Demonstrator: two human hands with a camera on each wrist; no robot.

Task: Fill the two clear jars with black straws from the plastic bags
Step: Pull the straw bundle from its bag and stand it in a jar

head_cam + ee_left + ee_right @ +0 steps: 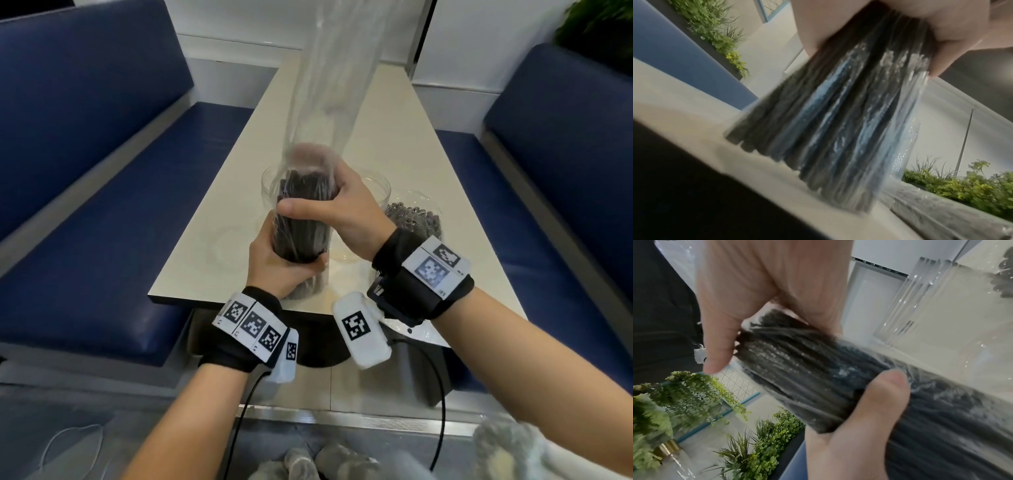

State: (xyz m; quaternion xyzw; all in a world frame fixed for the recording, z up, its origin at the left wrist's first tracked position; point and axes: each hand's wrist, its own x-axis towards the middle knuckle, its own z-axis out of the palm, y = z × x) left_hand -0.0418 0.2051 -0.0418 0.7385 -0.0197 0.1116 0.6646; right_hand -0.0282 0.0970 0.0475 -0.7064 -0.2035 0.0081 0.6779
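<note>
My left hand (274, 263) gripped the black straws (303, 222) low, the right hand (339, 209) clasped them higher through the plastic bag (329, 85), steadying the bundle upright on the tabletop (387, 144).

This looks like a café or fast-food dining booth: two blue padded bench seats (85, 144) with tall backs face each other on the left and right of a long, narrow pale worktop (387, 137) that runs to a white wall (239, 24) at the far end. Green leafy plants (603, 31) fill a planter behind the right bench back, and the wrist views show more of this greenery (760, 443) along dark planter boxes. The worktop stands on a dark pedestal base (308, 342) over a tiled floor (318, 387).
</note>
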